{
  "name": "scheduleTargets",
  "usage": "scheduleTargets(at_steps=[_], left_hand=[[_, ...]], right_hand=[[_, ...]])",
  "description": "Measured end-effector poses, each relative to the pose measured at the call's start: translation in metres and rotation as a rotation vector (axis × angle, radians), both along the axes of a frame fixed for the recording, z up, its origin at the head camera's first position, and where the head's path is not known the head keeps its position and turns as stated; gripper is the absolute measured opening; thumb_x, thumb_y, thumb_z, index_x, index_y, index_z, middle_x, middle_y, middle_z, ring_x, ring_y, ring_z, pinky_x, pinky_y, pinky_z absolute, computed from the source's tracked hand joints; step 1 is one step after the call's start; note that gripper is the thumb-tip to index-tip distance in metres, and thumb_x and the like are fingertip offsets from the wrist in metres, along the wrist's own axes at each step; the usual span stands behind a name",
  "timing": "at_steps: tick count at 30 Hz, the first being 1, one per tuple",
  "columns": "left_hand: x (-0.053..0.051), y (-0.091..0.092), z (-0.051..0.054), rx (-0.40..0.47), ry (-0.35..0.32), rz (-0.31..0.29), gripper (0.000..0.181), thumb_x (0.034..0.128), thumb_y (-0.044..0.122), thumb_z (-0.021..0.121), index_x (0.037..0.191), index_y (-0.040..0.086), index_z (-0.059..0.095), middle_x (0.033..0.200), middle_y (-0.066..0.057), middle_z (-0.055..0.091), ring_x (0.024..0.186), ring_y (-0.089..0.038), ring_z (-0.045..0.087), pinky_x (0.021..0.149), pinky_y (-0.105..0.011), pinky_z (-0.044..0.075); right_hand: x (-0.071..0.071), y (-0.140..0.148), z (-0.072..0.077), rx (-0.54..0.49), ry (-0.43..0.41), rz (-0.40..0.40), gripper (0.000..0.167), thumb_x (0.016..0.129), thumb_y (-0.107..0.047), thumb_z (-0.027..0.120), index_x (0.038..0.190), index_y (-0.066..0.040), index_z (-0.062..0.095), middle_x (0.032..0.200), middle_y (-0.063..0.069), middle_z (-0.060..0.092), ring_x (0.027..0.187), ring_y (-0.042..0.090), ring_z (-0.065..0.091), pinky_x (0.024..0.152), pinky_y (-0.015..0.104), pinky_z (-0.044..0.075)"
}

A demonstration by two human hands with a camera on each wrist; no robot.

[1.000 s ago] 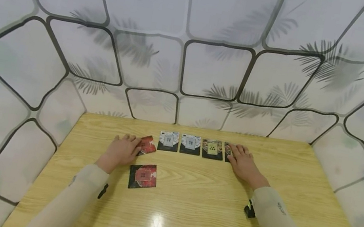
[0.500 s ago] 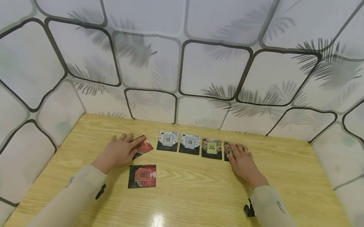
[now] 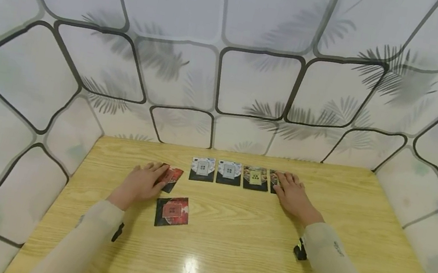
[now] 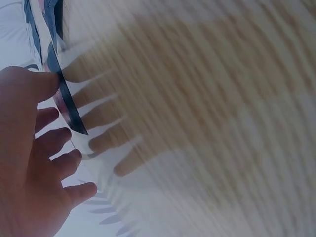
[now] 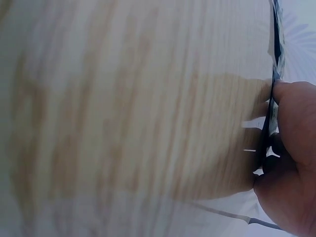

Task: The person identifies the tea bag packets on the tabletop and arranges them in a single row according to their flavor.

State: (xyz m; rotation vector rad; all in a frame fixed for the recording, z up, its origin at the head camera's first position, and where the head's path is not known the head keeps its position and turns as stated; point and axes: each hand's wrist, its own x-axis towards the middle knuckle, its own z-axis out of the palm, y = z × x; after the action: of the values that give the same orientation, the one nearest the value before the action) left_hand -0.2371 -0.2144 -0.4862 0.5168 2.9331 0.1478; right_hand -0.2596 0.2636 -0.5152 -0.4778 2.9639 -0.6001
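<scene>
while the far red packet [image 3: 174, 178], askew at left, is touched by the left hand [image 3: 140, 183], its fingers loosely extended, gripping nothing, even pressure is best applied; the right-end packet [image 3: 273, 185] is covered by the right hand [image 3: 294, 199], likewise relaxed.

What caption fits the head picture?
Left hand on a red packet, right hand on a dark packet, wooden table below.

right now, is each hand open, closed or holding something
Left hand: open, resting on the farther red packet.
Right hand: open, resting on the rightmost packet.
</scene>
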Motion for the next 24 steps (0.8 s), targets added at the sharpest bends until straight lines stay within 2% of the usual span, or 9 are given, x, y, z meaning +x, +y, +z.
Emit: scheduleTargets(at_steps=[6, 12, 24], left_hand=[[0.0005, -0.0018, -0.0044, 0.033, -0.052, -0.02, 0.064, 0.1129, 0.034, 0.046, 0.168, 0.006, 0.027, 0.171, -0.024, 0.03, 0.154, -0.052, 0.032, 0.121, -0.074, 0.029], [-0.0003, 0.0008, -0.0044, 0.041, -0.049, -0.011, 0.063, 0.1131, 0.034, 0.045, 0.168, 0.007, 0.028, 0.171, -0.023, 0.03, 0.156, -0.052, 0.03, 0.121, -0.075, 0.028], [-0.0085, 0.0055, -0.0103, 0.054, -0.03, 0.027, 0.064, 0.1137, 0.038, 0.042, 0.168, 0.006, 0.027, 0.171, -0.023, 0.03, 0.155, -0.053, 0.03, 0.121, -0.076, 0.028]], right_hand=[[-0.0001, 0.0015, -0.0019, 0.004, -0.006, -0.004, 0.059, 0.116, -0.026, 0.039, 0.165, 0.004, 0.026, 0.167, 0.038, 0.023, 0.155, 0.062, 0.014, 0.122, 0.08, 0.015], [-0.0002, 0.0011, -0.0021, 0.003, -0.003, -0.005, 0.059, 0.116, -0.026, 0.04, 0.165, 0.004, 0.026, 0.167, 0.038, 0.023, 0.155, 0.062, 0.015, 0.122, 0.08, 0.014], [-0.0006, 0.0006, -0.0017, 0.007, -0.01, -0.012, 0.059, 0.116, -0.027, 0.04, 0.165, 0.002, 0.026, 0.168, 0.037, 0.023, 0.156, 0.061, 0.013, 0.123, 0.079, 0.013]])
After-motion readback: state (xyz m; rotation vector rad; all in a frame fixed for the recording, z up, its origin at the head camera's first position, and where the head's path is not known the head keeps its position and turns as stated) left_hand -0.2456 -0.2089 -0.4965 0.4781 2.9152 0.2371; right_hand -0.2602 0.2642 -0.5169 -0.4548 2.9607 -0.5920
